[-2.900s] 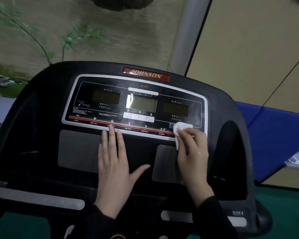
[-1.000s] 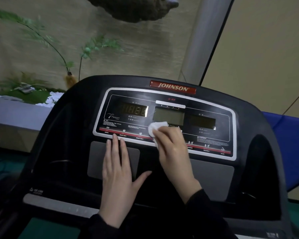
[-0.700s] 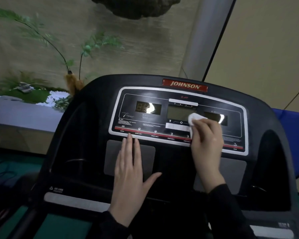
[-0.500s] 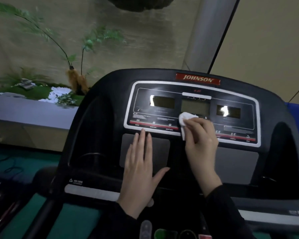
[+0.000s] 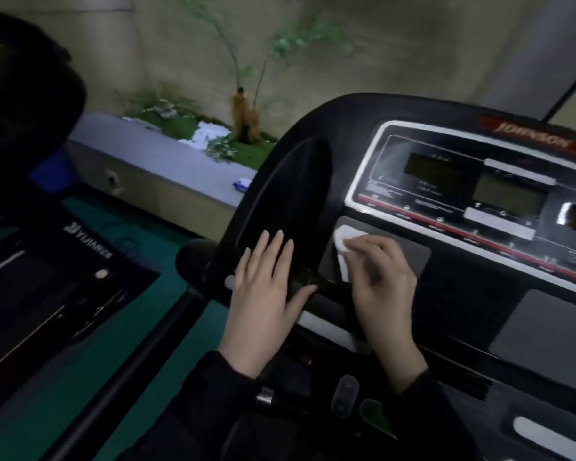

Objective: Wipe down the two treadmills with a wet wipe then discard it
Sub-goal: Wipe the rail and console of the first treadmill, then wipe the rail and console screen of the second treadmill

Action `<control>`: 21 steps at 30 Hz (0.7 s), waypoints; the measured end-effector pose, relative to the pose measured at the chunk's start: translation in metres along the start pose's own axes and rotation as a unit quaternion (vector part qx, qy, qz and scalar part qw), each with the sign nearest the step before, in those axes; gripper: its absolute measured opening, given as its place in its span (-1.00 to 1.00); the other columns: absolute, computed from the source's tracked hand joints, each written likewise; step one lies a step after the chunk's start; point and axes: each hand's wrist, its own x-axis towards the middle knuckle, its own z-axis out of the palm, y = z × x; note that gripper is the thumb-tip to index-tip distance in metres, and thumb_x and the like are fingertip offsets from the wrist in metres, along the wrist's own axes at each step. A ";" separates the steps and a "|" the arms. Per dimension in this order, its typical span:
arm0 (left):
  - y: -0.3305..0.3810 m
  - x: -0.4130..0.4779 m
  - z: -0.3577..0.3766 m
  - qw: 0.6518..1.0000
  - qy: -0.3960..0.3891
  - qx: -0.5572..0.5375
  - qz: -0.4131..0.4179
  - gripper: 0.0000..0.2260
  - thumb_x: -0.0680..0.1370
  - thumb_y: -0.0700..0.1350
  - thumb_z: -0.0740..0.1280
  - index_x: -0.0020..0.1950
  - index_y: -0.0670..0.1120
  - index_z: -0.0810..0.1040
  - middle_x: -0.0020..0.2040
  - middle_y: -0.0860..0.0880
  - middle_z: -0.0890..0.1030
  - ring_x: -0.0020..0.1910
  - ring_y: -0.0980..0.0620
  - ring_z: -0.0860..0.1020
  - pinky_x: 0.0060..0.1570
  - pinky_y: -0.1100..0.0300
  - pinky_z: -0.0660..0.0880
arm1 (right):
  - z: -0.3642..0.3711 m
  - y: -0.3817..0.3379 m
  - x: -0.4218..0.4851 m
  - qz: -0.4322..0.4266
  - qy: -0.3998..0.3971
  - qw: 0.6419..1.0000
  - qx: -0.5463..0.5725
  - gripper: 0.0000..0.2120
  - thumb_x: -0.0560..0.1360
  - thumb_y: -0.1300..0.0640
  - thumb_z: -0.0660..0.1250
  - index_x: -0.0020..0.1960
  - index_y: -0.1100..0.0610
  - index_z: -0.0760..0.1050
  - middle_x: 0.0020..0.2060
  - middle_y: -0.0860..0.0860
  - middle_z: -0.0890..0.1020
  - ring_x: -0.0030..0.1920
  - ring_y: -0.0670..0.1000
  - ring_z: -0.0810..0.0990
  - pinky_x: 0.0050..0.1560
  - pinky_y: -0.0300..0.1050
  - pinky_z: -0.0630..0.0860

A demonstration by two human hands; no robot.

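Right hand (image 5: 381, 277) presses the wet wipe (image 5: 345, 249) onto the treadmill console (image 5: 446, 294) near its left edge — left hand (image 5: 263, 294) lies flat, empty.

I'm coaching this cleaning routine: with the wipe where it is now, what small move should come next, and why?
Probably slide the right hand with the wet wipe rightward across the grey pad. The wipe sits only on the pad's left edge, while the left hand lies flat, bracing on the console.

A white wet wipe (image 5: 343, 242) lies against the black treadmill console (image 5: 313, 181) with its grey pad (image 5: 409, 257) and red stripe (image 5: 446, 227).
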 end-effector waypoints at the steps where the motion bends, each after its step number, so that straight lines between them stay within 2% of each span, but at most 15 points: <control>1: -0.005 -0.008 -0.005 1.000 -0.001 0.000 -0.017 -0.39 0.55 0.24 0.03 0.48 -0.10 0.22 0.53 -0.05 0.21 0.54 0.02 0.03 0.51 0.02 -0.02 | 0.002 -0.002 -0.005 0.000 -0.012 1.000 0.012 -0.87 0.46 0.34 0.38 -0.02 0.22 0.63 -0.10 -0.03 0.56 -0.05 0.03 0.57 -0.01 -0.27 0.47; 4: -0.014 -0.037 -0.019 0.998 0.001 -0.004 -0.070 -0.40 0.54 0.25 -0.01 0.45 -0.10 0.29 0.51 -0.05 0.25 0.53 0.02 0.07 0.51 0.05 -0.03 | 0.003 -0.007 -0.022 0.007 -0.051 0.997 0.060 -0.86 0.46 0.34 0.38 -0.02 0.18 0.63 -0.09 -0.02 0.57 -0.01 -0.01 0.56 0.06 -0.36 0.42; 7: -0.021 -0.075 -0.030 0.991 0.007 0.003 -0.134 -0.46 0.56 0.20 0.10 0.44 -0.08 0.30 0.48 -0.05 0.30 0.49 0.00 0.19 0.48 0.06 0.09 | 0.000 -0.015 -0.043 0.006 -0.095 0.990 0.108 -0.84 0.46 0.34 0.38 -0.02 0.15 0.63 -0.07 -0.04 0.56 0.01 -0.06 0.55 0.10 -0.39 0.40; 10: -0.028 -0.124 -0.041 0.979 -0.002 0.032 -0.203 -0.47 0.55 0.16 0.17 0.44 -0.10 0.31 0.45 -0.07 0.35 0.44 -0.04 0.28 0.44 0.02 0.22 | 0.001 -0.021 -0.066 0.002 -0.147 0.979 0.143 -0.83 0.46 0.35 0.36 -0.01 0.16 0.63 -0.05 -0.03 0.58 0.02 -0.06 0.55 0.11 -0.34 0.42; 12: -0.030 -0.159 -0.049 0.967 -0.006 0.046 -0.250 -0.46 0.54 0.17 0.18 0.42 -0.11 0.34 0.40 -0.08 0.41 0.40 -0.05 0.34 0.39 -0.03 0.29 | 0.005 -0.027 -0.080 0.008 -0.189 0.966 0.177 -0.84 0.47 0.35 0.35 -0.01 0.17 0.63 -0.04 -0.01 0.58 0.04 -0.04 0.55 0.11 -0.33 0.42; 16: -0.025 -0.220 -0.060 0.937 -0.009 0.064 -0.342 -0.48 0.55 0.14 0.22 0.41 -0.11 0.35 0.36 -0.07 0.45 0.35 -0.02 0.38 0.37 -0.03 0.33 | 0.016 -0.046 -0.104 -0.014 -0.258 0.940 0.222 -0.86 0.47 0.33 0.35 -0.02 0.19 0.63 -0.04 0.02 0.59 0.06 -0.04 0.55 0.10 -0.44 0.38; 21: -0.016 -0.276 -0.071 0.905 0.000 0.068 -0.421 -0.51 0.54 0.10 0.26 0.39 -0.12 0.37 0.31 -0.11 0.51 0.29 -0.07 0.46 0.29 0.01 0.39 | 0.027 -0.066 -0.135 -0.035 -0.335 0.905 0.260 -0.86 0.46 0.33 0.36 -0.02 0.19 0.63 -0.03 0.02 0.59 0.05 -0.05 0.55 0.09 -0.48 0.36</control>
